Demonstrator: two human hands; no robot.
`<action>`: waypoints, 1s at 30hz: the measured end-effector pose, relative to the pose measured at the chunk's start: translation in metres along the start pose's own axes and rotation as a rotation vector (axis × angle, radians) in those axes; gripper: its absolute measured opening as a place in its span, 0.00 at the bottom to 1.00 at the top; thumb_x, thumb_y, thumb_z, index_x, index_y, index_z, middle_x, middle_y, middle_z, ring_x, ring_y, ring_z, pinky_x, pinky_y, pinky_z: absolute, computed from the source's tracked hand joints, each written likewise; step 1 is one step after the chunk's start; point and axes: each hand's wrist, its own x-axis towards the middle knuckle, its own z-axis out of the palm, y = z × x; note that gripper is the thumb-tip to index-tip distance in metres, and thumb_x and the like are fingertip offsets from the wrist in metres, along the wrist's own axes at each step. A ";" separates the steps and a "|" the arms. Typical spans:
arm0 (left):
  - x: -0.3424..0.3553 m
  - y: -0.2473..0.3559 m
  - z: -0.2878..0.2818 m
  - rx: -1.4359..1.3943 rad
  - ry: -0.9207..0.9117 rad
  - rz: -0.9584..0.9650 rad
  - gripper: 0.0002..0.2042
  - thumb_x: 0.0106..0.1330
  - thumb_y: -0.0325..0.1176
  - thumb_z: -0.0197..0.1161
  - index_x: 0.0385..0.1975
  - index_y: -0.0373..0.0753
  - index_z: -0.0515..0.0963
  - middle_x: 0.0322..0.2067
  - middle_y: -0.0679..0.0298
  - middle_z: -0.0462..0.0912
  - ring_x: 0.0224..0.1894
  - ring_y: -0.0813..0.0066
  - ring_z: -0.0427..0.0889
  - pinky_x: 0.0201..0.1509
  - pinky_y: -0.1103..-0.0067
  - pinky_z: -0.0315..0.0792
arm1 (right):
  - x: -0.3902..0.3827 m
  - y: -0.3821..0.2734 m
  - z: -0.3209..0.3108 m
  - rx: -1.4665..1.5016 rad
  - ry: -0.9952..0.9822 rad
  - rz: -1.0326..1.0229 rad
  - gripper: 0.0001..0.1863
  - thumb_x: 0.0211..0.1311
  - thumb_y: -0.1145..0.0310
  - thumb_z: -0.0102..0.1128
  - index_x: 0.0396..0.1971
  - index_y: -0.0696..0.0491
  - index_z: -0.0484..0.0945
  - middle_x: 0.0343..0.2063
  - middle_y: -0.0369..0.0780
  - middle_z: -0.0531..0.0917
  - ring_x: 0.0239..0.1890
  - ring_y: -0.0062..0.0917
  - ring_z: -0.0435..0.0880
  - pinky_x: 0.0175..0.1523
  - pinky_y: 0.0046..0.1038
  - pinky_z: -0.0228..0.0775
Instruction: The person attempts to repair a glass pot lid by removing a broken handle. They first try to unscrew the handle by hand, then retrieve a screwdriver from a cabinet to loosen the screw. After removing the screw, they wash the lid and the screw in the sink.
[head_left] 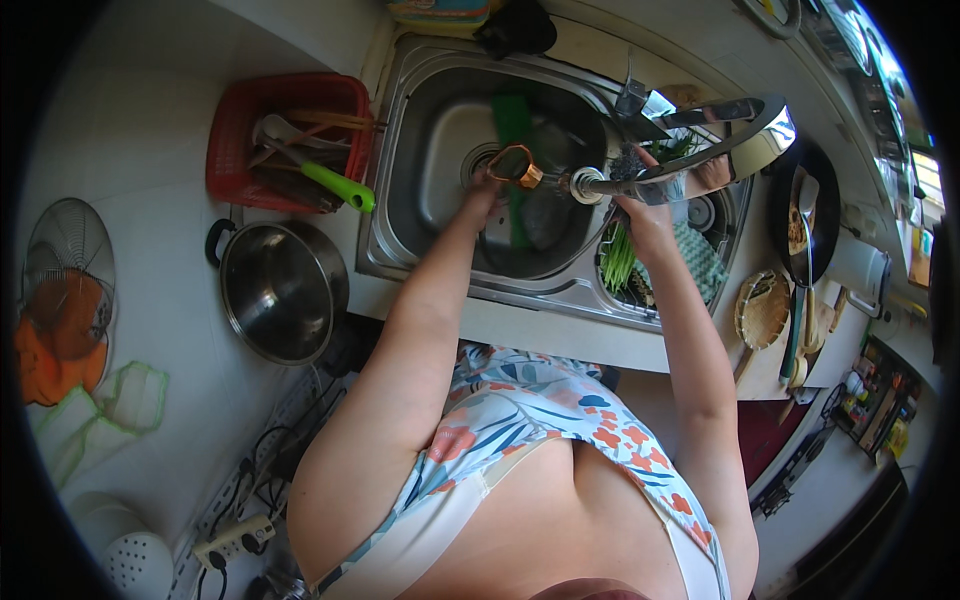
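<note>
My left hand (pixel 485 193) reaches into the steel sink basin (pixel 440 130), close to the drain. Its fingers close on a copper-coloured loop-handled utensil (pixel 517 168), held below the faucet spout (pixel 587 185). What shape its far end has is unclear. My right hand (pixel 652 222) is over the smaller basin at the right, partly hidden by the curved chrome faucet (pixel 760 140). Beside its fingers shows a dark grey, mesh-like scourer (pixel 628 163); the grip on it is partly covered. Green leafy stalks (pixel 618 262) lie below that hand. A green strip (pixel 513 122) rests in the large basin.
Left of the sink stand a red basket (pixel 225 140) with utensils, a green-handled one (pixel 335 186) jutting out, and a steel pot (pixel 282 290). At the right are a dark pan (pixel 822 190), a woven basket (pixel 762 310) and a cutting board (pixel 765 375).
</note>
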 end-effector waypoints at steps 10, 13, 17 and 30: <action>0.032 0.024 -0.005 -0.502 0.113 0.201 0.30 0.61 0.44 0.60 0.60 0.42 0.58 0.49 0.59 0.70 0.46 0.67 0.72 0.43 0.69 0.72 | 0.001 0.029 -0.029 -0.426 -0.120 -0.169 0.29 0.51 0.73 0.65 0.53 0.56 0.64 0.36 0.37 0.77 0.32 0.17 0.76 0.37 0.20 0.71; 0.007 0.045 0.002 -0.544 0.085 0.213 0.29 0.61 0.45 0.60 0.59 0.42 0.59 0.49 0.59 0.70 0.46 0.66 0.72 0.44 0.69 0.71 | -0.003 0.019 -0.022 -0.390 -0.121 -0.213 0.31 0.50 0.75 0.66 0.54 0.56 0.63 0.37 0.38 0.77 0.33 0.17 0.77 0.38 0.20 0.71; 0.042 0.023 0.000 -0.558 0.071 0.312 0.27 0.61 0.47 0.60 0.57 0.43 0.61 0.49 0.60 0.70 0.45 0.65 0.72 0.43 0.70 0.70 | -0.009 0.007 -0.014 -0.283 -0.108 -0.154 0.32 0.49 0.76 0.66 0.55 0.55 0.62 0.39 0.38 0.76 0.35 0.19 0.78 0.37 0.22 0.74; 0.053 0.004 0.009 0.048 0.270 0.511 0.28 0.58 0.54 0.60 0.48 0.35 0.71 0.45 0.53 0.77 0.50 0.60 0.75 0.50 0.71 0.68 | -0.032 0.002 -0.022 0.154 -0.042 0.213 0.23 0.53 0.76 0.62 0.49 0.57 0.65 0.40 0.41 0.79 0.30 0.22 0.79 0.34 0.28 0.78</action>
